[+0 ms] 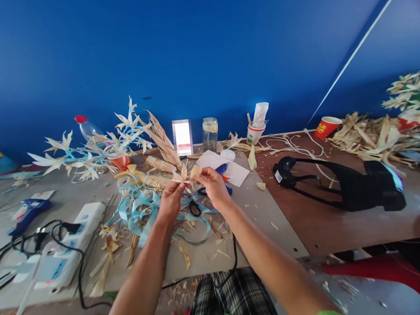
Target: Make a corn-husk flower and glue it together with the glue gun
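Observation:
Over the middle of the table, my left hand (171,200) is closed on a small corn husk flower (182,173) with pale pointed petals. Close beside it, my right hand (213,185) pinches a pale yellow piece of corn husk (195,172); whether the two pieces touch, I cannot tell. Beneath and left of my hands lies a tangle of light blue ribbon (129,208). Behind my left hand rest dried corncobs (161,164). A blue glue gun (221,168) lies partly hidden behind my right hand, near white paper (238,173). Black scissor handles (194,208) show between my forearms.
A white power strip (87,232), black cables and another blue glue gun (33,212) lie at left. Husk flowers on blue stems (95,155), a glass jar (210,134) and a white cup (255,133) stand behind. To the right are a black headset (359,186) and a husk pile (362,134).

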`<state>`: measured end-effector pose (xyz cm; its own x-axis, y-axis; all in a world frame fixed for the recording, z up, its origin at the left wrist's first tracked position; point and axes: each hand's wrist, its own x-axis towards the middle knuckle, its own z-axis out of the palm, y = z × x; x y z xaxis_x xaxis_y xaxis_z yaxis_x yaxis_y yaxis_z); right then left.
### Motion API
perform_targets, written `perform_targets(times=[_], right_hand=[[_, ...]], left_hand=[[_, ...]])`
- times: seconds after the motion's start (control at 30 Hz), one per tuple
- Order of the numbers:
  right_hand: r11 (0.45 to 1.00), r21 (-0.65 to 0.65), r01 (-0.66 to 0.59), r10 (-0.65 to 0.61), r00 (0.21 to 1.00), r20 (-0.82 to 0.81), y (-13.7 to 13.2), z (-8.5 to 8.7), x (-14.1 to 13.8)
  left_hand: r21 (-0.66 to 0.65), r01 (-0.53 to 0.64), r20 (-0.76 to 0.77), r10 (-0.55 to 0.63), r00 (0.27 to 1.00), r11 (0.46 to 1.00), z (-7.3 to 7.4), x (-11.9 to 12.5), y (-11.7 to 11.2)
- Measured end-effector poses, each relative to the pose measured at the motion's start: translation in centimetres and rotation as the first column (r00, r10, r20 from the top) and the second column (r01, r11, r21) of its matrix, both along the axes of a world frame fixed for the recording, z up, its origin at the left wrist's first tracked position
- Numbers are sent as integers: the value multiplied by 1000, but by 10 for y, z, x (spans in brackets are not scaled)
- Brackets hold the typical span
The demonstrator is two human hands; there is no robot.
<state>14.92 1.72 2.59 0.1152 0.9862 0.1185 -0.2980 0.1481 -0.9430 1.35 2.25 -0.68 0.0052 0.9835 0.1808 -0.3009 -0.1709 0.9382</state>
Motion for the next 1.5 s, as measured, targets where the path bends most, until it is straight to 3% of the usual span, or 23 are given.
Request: perform_targets(times=[0.17, 0.43, 0.63, 0.87, 1.27, 1.5], right_hand=[[1000, 8, 2, -2, 1000, -1, 0, 1, 0], [1000, -7, 24, -24, 1000, 1, -1, 1, 0], [1000, -29, 8, -9, 999, -41, -1, 2, -1], [996, -40, -75, 71, 993, -90, -1, -1, -2], [960, -96, -264, 229, 934, -274, -3, 4, 1], [959, -84, -271, 242, 936, -257, -2, 2, 4]], left_hand=[[78, -21, -131, 31, 991, 997, 6, -3, -2], [79, 105, -31, -103, 994, 991, 7, 2, -4], [45, 141, -2, -141, 990, 989, 5, 2, -2], [16, 199, -89, -197, 976, 980, 0, 0, -1], [52, 266, -131, -258, 957, 963, 11, 1, -6], [18, 261, -50, -259, 964, 965, 2, -4, -2]])
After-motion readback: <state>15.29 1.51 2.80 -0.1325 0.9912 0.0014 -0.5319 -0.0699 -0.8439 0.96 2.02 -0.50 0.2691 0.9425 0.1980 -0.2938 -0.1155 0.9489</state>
